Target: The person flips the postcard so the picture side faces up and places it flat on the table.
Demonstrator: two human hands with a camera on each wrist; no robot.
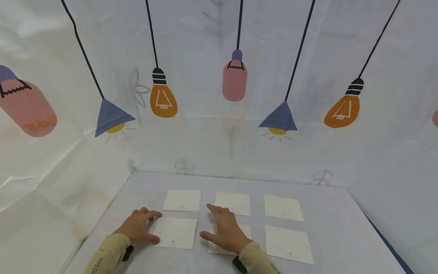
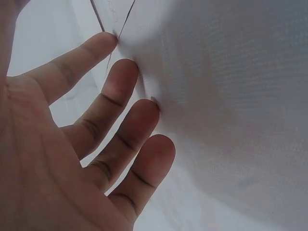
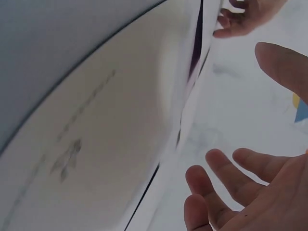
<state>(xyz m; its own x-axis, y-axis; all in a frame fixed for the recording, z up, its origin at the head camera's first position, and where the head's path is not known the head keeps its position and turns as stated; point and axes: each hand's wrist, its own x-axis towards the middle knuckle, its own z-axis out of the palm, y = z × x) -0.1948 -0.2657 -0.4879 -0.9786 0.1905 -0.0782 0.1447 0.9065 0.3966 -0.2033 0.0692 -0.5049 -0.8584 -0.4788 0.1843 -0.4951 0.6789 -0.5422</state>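
Note:
White cards lie flat on a pale tabletop in two rows of three, each with a small printed mark. My left hand (image 1: 138,225) is at the left edge of the near left card (image 1: 176,234), thumb and index finger spread; whether they touch it I cannot tell. In the left wrist view the fingers (image 2: 144,159) are loosely bent with nothing held. My right hand (image 1: 226,230) is over the near middle card (image 1: 219,249) and hides much of it. Its fingers (image 3: 236,178) are spread and hold nothing, beside a card (image 3: 106,134) with a printed logo.
Behind the near row lie the far left card (image 1: 183,199), far middle card (image 1: 239,203) and far right card (image 1: 283,208). The near right card (image 1: 289,243) is right of my right hand. White sheeting (image 1: 198,144) printed with hanging lamps encloses the table (image 1: 328,213).

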